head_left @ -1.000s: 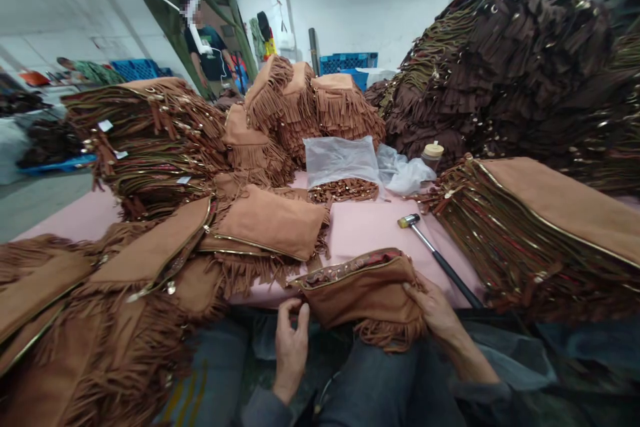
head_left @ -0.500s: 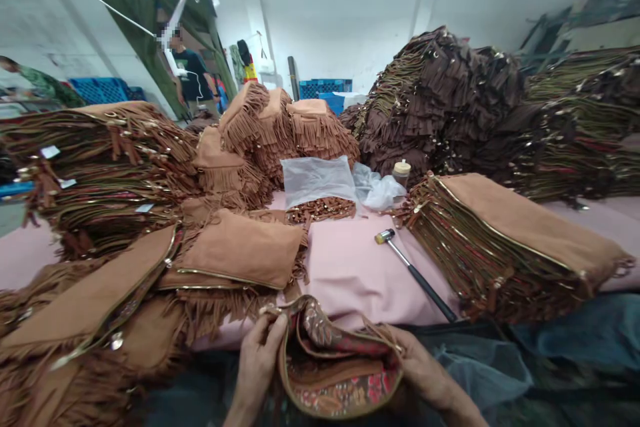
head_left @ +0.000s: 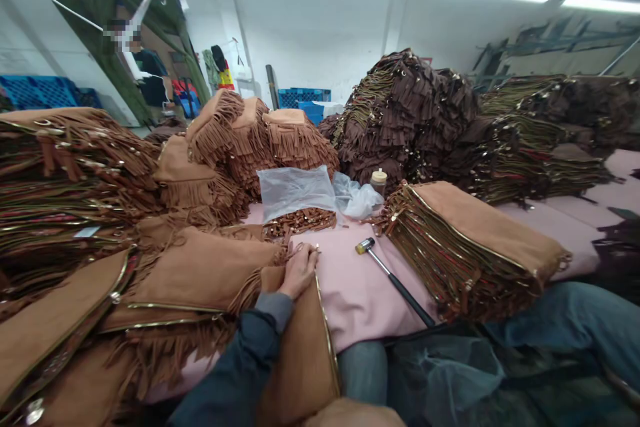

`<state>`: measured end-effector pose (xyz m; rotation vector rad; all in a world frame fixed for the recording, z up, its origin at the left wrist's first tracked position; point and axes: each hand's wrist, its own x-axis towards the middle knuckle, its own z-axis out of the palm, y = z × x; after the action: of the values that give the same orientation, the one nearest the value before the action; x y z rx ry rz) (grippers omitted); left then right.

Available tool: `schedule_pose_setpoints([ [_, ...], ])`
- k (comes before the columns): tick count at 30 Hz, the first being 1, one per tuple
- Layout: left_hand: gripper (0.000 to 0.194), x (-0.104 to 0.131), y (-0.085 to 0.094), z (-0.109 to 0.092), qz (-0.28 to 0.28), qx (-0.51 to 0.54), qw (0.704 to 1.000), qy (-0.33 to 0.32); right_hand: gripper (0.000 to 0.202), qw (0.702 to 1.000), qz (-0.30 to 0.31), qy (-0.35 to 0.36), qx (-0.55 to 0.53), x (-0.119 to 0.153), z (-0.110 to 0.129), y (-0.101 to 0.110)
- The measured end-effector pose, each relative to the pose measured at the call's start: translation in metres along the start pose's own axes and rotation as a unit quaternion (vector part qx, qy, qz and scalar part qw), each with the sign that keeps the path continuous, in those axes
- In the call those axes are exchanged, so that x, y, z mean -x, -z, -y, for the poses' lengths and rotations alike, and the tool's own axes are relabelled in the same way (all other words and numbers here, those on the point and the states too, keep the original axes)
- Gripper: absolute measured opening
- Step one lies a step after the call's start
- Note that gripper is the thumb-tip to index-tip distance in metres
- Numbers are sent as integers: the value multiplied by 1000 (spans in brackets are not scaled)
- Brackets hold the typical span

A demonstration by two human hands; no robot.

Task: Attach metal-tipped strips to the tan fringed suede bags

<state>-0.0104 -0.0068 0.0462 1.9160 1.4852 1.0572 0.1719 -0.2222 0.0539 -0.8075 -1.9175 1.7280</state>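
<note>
My left hand (head_left: 299,272), in a dark blue sleeve, is closed on the upper corner of a brown zippered pouch (head_left: 300,353). The pouch stretches down towards me, its gold zip along the right edge. At the bottom edge of the head view, my right hand (head_left: 357,413) shows only in part beside the pouch's lower end. Its fingers are hidden. To the right of the pouch, a hammer (head_left: 395,280) with a yellow-faced head and black handle lies on the pink cloth (head_left: 345,293).
Fringed brown pouches (head_left: 200,273) lie on the left, and a neat stack of pouches (head_left: 480,240) is on the right. Behind are a clear plastic bag (head_left: 297,193) over small brown tassels, a lidded jar (head_left: 379,181) and dark fringed piles (head_left: 400,120). A person (head_left: 150,77) stands far back.
The pouch, earlier held open between both hands with its floral lining showing, is now laid out lengthwise. My left hand has moved up to its far corner; the right has dropped to the bottom edge.
</note>
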Motion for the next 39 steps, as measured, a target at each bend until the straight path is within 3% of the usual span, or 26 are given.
schedule_pose_setpoints([
  [3,24,17,-25,22,-26,153,987,29,27,998,-3,14,53,-22,19,68],
  [4,29,20,-27,24,-25,209,976,47,27,994,-51,11,97,-37,23,96],
  [5,36,22,-27,24,-19,251,966,60,29,978,-136,6,155,-56,25,125],
  [7,49,21,-23,20,-8,273,959,72,29,912,-291,0,289,-103,21,177],
  [9,47,18,-19,17,-17,243,968,64,30,863,-302,-57,400,-154,10,213],
  [11,39,16,-18,17,-34,203,977,52,32,842,-274,-99,453,-198,-2,231],
  [14,33,16,-21,23,-45,166,984,50,33,840,-255,-119,464,-239,-19,234],
  [18,30,18,-25,32,-30,161,985,54,34,846,-267,-143,439,-254,-28,234],
  [23,27,17,-23,36,-41,121,991,27,25,891,-261,-102,358,-231,-25,234],
  [26,27,16,-20,35,-42,98,994,9,27,954,-279,-26,105,-202,-29,208],
  [27,28,16,-20,34,-39,94,995,6,29,955,-297,-4,-24,-191,-31,196],
  [29,29,18,-18,28,-31,94,995,2,38,912,-326,24,-248,-171,-37,172],
  [30,29,20,-18,24,-24,102,994,5,42,891,-337,27,-304,-163,-39,161],
  [34,36,33,-22,4,36,184,982,34,42,865,-373,20,-335,-137,-44,135],
  [39,35,45,-31,-9,59,151,987,18,44,880,-378,26,-288,-128,-55,129],
])
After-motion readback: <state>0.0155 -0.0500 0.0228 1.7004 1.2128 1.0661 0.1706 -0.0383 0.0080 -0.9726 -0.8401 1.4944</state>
